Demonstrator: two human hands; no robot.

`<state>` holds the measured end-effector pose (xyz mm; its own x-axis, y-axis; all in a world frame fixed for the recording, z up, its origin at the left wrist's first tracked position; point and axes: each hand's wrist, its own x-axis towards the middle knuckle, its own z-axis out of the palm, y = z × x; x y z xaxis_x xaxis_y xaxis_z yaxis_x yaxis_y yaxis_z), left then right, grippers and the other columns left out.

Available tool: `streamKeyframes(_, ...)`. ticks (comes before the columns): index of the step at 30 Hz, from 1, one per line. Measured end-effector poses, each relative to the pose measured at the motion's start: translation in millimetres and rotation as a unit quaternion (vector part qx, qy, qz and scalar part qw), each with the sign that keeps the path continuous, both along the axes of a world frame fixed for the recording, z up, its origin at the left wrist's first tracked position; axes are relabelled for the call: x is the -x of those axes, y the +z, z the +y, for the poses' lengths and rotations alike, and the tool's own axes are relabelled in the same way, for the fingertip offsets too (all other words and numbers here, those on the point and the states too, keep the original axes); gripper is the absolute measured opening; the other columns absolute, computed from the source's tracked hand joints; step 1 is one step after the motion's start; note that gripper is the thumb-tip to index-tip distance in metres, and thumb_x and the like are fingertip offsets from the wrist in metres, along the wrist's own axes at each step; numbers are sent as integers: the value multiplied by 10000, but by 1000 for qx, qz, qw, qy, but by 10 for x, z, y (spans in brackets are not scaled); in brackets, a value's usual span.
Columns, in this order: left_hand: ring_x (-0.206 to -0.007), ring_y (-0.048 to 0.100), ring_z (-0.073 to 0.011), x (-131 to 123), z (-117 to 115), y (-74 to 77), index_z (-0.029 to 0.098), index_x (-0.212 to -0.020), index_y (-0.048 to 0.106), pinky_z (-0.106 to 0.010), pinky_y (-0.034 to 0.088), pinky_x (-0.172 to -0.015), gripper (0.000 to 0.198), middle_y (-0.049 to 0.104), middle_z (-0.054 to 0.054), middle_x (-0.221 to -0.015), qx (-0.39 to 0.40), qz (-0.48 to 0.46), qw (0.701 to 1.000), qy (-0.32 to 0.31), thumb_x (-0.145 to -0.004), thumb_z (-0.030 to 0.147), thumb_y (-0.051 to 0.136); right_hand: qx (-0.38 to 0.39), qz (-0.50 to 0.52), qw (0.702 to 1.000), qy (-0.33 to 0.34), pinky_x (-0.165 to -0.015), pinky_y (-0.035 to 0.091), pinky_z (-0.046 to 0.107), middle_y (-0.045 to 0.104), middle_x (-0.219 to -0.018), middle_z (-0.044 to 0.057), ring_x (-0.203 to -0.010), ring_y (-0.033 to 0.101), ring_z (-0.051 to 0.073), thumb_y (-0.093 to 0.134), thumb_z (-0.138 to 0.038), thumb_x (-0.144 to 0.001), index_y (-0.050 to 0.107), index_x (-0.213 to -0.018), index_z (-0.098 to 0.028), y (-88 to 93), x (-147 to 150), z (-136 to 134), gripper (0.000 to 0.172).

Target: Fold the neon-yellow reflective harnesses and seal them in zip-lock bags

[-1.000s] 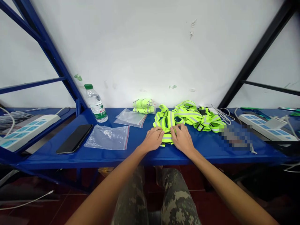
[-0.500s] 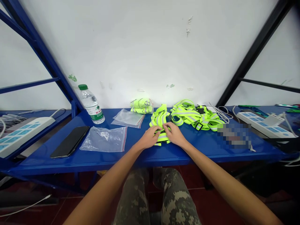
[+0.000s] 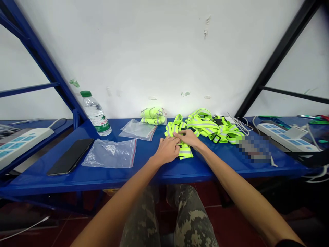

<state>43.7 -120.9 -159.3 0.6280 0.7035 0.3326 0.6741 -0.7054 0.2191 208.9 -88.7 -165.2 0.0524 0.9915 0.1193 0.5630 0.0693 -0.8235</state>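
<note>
A neon-yellow reflective strap (image 3: pixel 185 152) with a grey stripe lies in folds on the blue table under both hands. My left hand (image 3: pixel 168 149) is closed over its left side, fingers bent. From the right, my right hand (image 3: pixel 190 138) grips the folds, its fingertips touching those of the left hand. Between and beneath the fingers, part of the strap is hidden. Just to the right sits a loose heap of more reflective straps (image 3: pixel 217 128) with black buckles. Behind, against the wall, is a packed bag of folded reflective straps (image 3: pixel 153 115).
Left of my hands lie a clear zip bag (image 3: pixel 109 154) and several flat zip bags (image 3: pixel 138 129). Farther left are a water bottle (image 3: pixel 97 115) and a black phone (image 3: pixel 70 156). Power strips (image 3: pixel 288 136) and white cables (image 3: pixel 244 126) are at the right.
My hands have drawn together, the left one turning and overlapping more of the strap. The lower strap end now shows to the right of my left hand. The view has shifted slightly.
</note>
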Motion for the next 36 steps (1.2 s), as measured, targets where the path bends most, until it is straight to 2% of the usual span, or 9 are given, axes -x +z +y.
streamKeyframes(3, -923, 568, -241, -11, -27, -25, 203, -939, 575, -374, 413, -802, 194, 663, -63, -971, -17, 15, 1000, -19, -863, 183, 398, 0, -41, 999, -26, -955, 461, 369, 680, -1171, 157, -1122, 613, 309, 773, -498, -648, 691, -1116, -69, -13, 41, 155, 640)
streamKeyframes(8, -911, 571, -239, -8, -54, -82, 203, -1012, 577, -370, 407, -813, 224, 665, -60, -958, -31, 33, 998, -34, -885, 198, 392, -6, -48, 997, -65, -928, 462, 329, 655, -1199, 163, -1113, 612, 277, 788, -406, -641, 664, -1131, -76, -34, 112, 368, 604)
streamKeyframes(13, -914, 576, -249, -9, -69, -85, 206, -1044, 556, -381, 407, -809, 225, 658, -70, -967, -32, 53, 998, -19, -901, 205, 382, 19, -11, 1000, -17, -708, 472, 287, 699, -860, 88, -846, 624, 228, 724, -558, -692, 679, -872, -114, 66, 138, 376, 481)
streamKeyframes(16, -956, 571, -274, -4, -87, -61, 170, -1077, 522, -397, 409, -817, 228, 650, -111, -1000, -30, 69, 997, -8, -911, 223, 375, 54, -105, 993, -2, -616, 435, 272, 635, -667, 39, -717, 592, 206, 812, -461, -597, 639, -743, -146, 119, 208, 391, 388)
streamKeyframes(19, -956, 568, -269, 13, -104, -40, 163, -1098, 484, -385, 410, -809, 225, 642, -115, -989, -22, 76, 997, -4, -914, 214, 365, 39, -180, 983, -19, -625, 427, 275, 613, -655, 28, -720, 598, 215, 798, -304, -589, 618, -696, -165, 109, 270, 447, 251)
streamKeyframes(22, -933, 569, -252, 27, -103, -36, 174, -1112, 456, -368, 414, -809, 226, 633, -96, -957, -9, 69, 997, -22, -911, 196, 355, 8, -171, 984, -38, -696, 443, 276, 654, -766, 51, -821, 628, 228, 711, -283, -683, 649, -773, -158, 34, 252, 516, 167)
streamKeyframes(27, -938, 575, -244, 24, -65, -41, 172, -1111, 450, -360, 426, -840, 228, 630, -92, -947, 8, 59, 997, -44, -908, 191, 348, -26, -136, 988, -70, -777, 449, 274, 677, -1032, 109, -985, 634, 235, 567, -365, -838, 645, -1057, -126, -97, 206, 642, 334)
streamKeyframes(32, -925, 583, -242, 34, -18, -29, 185, -1090, 461, -353, 433, -835, 218, 636, -81, -935, 21, 72, 995, -60, -909, 191, 340, -49, -138, 988, -52, -712, 424, 276, 688, -927, 81, -833, 627, 216, 543, -390, -855, 654, -996, -141, -116, 259, 708, 308)
streamKeyframes(36, -885, 588, -256, 40, -7, -32, 191, -1107, 472, -370, 433, -791, 237, 637, -69, -885, 6, 77, 996, -54, -912, 198, 339, -36, -208, 977, -26, -740, 418, 289, 693, -978, 96, -913, 632, 249, 574, -455, -851, 631, -1087, -168, -72, 249, 674, 376)
